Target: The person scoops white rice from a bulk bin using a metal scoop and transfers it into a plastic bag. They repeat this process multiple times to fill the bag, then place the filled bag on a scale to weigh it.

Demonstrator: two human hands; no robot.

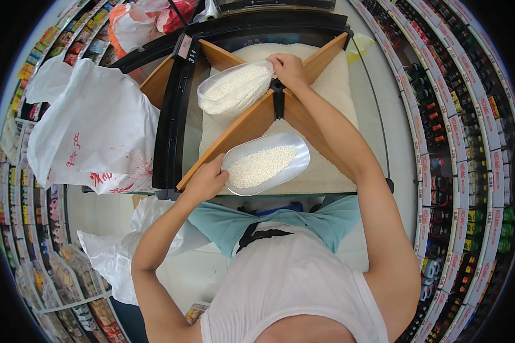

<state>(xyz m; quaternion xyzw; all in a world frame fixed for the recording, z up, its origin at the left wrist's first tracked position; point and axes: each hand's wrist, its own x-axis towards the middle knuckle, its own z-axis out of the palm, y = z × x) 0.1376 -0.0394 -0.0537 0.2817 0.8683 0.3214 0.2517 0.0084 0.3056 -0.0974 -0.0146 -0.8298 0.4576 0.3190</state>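
From up here I cannot see the handle of the shiny metal scoop (pixel 266 163); my left hand (pixel 207 180) wraps over that end, fingers curled and pressed around it, so only the rice-filled bowl of the scoop shows. It hangs level above the near part of the wide bin of white rice (pixel 334 86), just beside the light wooden divider bar (pixel 234 134) that runs diagonally across the bin.

My right hand (pixel 287 68) pinches the far edge of the clear plastic bag partly filled with rice (pixel 234 88). The fingertips fold into the plastic, so exactly how much of the rim they grip is hard to tell. The bag lies tilted on the divider near where the two wooden bars cross at a black bracket (pixel 277 100), well apart from the scoop.

The black curved frame of the bin (pixel 171 120) hides the bin's left wall, and a large white plastic sack with red print (pixel 97 131) lies just beyond it on the left. Another white bag (pixel 117 257) is partly covered by my left forearm. My own chest cuts off the near floor.

Open room lies over the rice to the right of the crossed bars. Shelves of bottles (pixel 440 126) curve along the right, and packed shelves (pixel 57 274) close the left; their labels are too small to make out.
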